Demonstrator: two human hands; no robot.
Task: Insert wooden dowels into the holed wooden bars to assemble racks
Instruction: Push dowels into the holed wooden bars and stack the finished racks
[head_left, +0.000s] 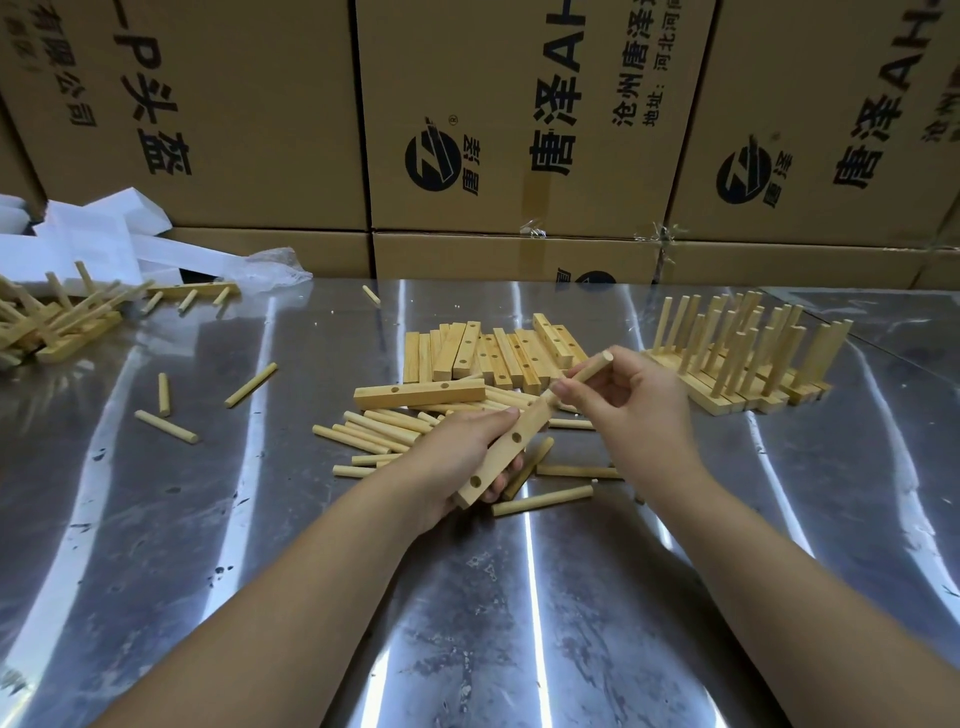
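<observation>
A shiny metal desk (519, 597) fills the lower view, streaked with bright reflections and speckled with small dark marks. Behind its far edge stands a wall of brown cardboard boxes (249, 104) printed with black Chinese characters and round logos, stacked on a lower row (493, 257), with crumpled clear tape (662, 234) at one seam. At the far left lie heaped white packaging pieces (93, 234), a crumpled clear plastic sheet (275, 262) just beside them.

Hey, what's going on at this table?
A person is assembling wooden racks. The left hand holds a holed bar above the metal table while the right hand pinches a dowel at the bar's far end. Beneath lie loose dowels, bare bars are piled behind, and finished racks stand to the right.
</observation>
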